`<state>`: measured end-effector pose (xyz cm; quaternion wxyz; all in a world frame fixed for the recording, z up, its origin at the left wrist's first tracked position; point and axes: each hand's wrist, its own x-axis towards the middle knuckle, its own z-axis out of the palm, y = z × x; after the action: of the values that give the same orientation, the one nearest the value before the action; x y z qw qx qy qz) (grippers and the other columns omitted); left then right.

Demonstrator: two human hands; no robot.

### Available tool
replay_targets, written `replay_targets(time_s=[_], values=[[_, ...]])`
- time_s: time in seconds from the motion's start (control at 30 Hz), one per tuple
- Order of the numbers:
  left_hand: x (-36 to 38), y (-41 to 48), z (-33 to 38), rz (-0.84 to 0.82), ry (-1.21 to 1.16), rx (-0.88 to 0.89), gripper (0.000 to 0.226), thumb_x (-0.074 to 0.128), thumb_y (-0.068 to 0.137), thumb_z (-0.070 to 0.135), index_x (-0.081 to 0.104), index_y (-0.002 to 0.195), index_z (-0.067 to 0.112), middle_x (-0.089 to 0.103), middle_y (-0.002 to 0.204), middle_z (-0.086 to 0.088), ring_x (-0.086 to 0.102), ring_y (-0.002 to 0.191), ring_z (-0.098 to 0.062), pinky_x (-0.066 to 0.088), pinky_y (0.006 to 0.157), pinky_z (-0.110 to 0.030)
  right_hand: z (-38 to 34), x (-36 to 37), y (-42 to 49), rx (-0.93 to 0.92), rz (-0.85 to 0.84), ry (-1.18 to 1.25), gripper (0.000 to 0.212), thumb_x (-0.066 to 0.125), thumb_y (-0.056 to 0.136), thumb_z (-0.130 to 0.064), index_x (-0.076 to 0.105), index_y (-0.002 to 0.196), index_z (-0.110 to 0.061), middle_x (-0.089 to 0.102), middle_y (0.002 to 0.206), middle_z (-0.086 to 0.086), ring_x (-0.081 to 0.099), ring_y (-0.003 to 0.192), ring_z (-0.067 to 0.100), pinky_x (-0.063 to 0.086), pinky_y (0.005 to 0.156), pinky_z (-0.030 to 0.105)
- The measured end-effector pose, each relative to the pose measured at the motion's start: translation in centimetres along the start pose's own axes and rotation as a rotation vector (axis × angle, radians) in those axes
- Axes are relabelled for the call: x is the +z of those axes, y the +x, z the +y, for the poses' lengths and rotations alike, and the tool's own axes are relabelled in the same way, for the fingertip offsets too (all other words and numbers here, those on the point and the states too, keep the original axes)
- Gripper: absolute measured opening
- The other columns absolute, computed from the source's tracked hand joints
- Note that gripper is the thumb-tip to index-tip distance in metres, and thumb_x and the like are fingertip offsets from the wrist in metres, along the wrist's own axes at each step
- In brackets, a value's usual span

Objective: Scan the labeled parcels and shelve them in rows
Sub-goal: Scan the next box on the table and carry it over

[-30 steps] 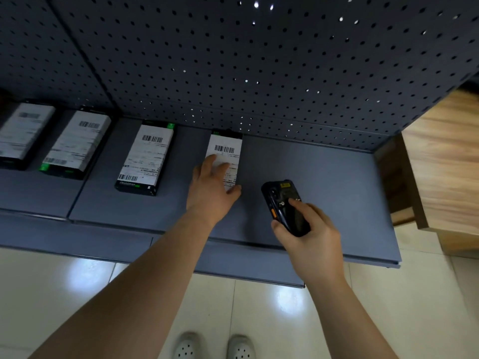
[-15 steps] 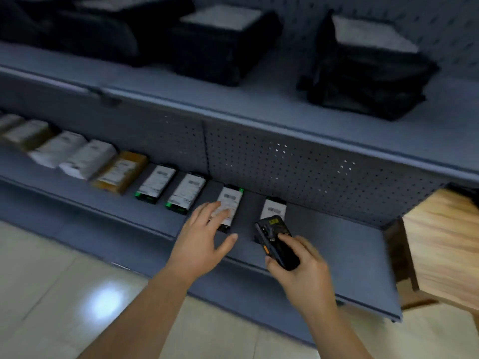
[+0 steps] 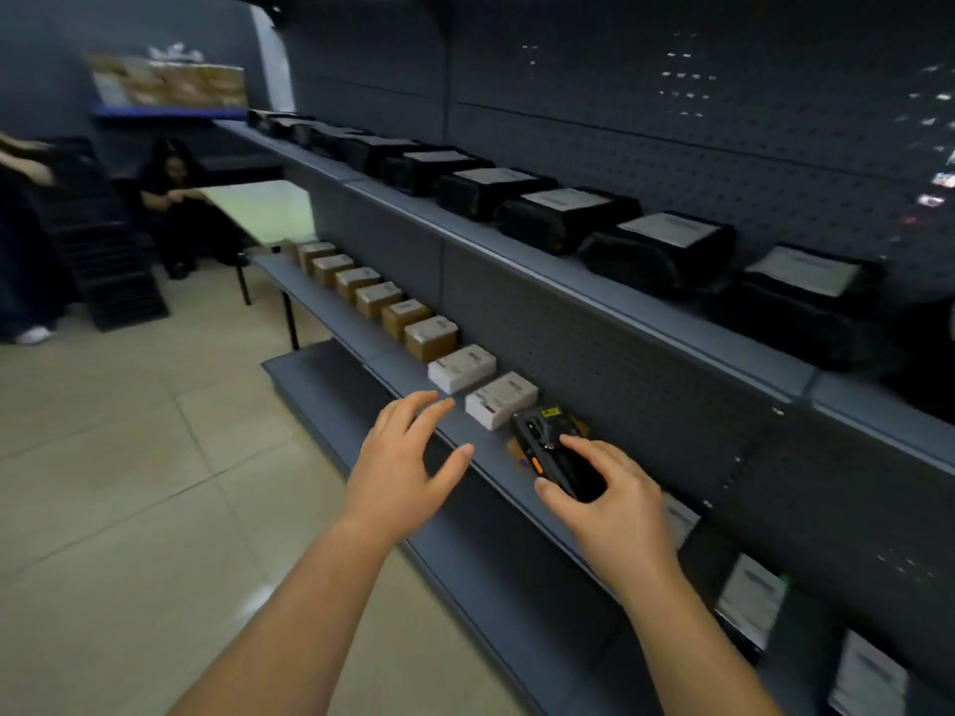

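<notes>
Head view: a scanner (image 3: 549, 442) is gripped in the right hand (image 3: 620, 509). The left hand (image 3: 408, 459) is spread, empty, left of that grip. A white parcel (image 3: 500, 400) is seen just beyond it.

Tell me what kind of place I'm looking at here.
Probably a parcel depot or stockroom: long grey pegboard-backed shelves, rows of labelled brown boxes and black parcels, and a handheld scanner in the right hand.
</notes>
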<state>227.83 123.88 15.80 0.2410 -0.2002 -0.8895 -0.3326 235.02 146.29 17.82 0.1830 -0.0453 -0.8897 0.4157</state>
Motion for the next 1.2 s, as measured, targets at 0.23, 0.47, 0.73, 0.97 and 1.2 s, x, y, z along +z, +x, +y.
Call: replay_targets(time_s=[0.23, 0.47, 0.73, 0.97, 1.2], values=[[-8.7, 5.7, -17.4, 0.09, 0.101, -0.193, 0.062, 0.05, 0.087, 0.058, 0.052, 0.137, 0.022, 0.047, 0.141, 0.004, 0.043, 0.133, -0.018, 0.04, 0.107, -0.042, -9.2, 16.8, 10.6, -0.106, -0.164, 0.071, 0.05, 0.08, 0.076, -0.039, 0.065, 0.123, -0.037, 0.053, 0.105, -0.029, 0.05, 0.1, -0.006, 0.045, 0.091, 0.02], [-15.2, 11.8, -34.4, 0.137, 0.253, -0.402, 0.065, 0.049, 0.084, 0.06, 0.05, 0.138, 0.024, 0.046, 0.141, 0.005, 0.041, 0.13, -0.016, 0.037, 0.109, -0.038, -16.5, 36.7, 23.1, -0.236, -0.307, 0.217, 0.054, 0.074, 0.068, -0.05, 0.067, 0.119, -0.035, 0.06, 0.109, -0.024, 0.058, 0.103, 0.001, 0.054, 0.09, 0.035], [-26.2, 20.6, -52.6, 0.273, 0.413, -0.61, 0.06, 0.06, 0.09, 0.05, 0.046, 0.142, 0.024, 0.04, 0.144, 0.008, 0.034, 0.134, -0.01, 0.028, 0.109, -0.026, -30.1, 56.7, 37.3, -0.395, -0.488, 0.265, 0.052, 0.076, 0.07, -0.047, 0.065, 0.12, -0.039, 0.057, 0.104, -0.031, 0.058, 0.099, -0.003, 0.049, 0.086, 0.022], [-30.4, 27.7, -71.4, 0.263, 0.394, -0.633, 0.06, 0.059, 0.089, 0.053, 0.046, 0.141, 0.025, 0.039, 0.145, 0.012, 0.032, 0.134, -0.007, 0.028, 0.109, -0.025, -37.1, 74.1, 47.2, -0.424, -0.532, 0.257, 0.049, 0.081, 0.071, -0.041, 0.067, 0.118, -0.039, 0.055, 0.103, -0.036, 0.055, 0.099, -0.009, 0.041, 0.081, 0.01], [-33.6, 42.3, -90.1, 0.157, 0.354, -0.578, 0.061, 0.054, 0.09, 0.058, 0.045, 0.142, 0.027, 0.039, 0.145, 0.011, 0.033, 0.135, -0.007, 0.033, 0.111, -0.033, -43.3, 87.7, 61.4, -0.304, -0.435, 0.23, 0.049, 0.081, 0.072, -0.04, 0.067, 0.118, -0.037, 0.059, 0.105, -0.029, 0.059, 0.098, -0.004, 0.052, 0.082, 0.022]])
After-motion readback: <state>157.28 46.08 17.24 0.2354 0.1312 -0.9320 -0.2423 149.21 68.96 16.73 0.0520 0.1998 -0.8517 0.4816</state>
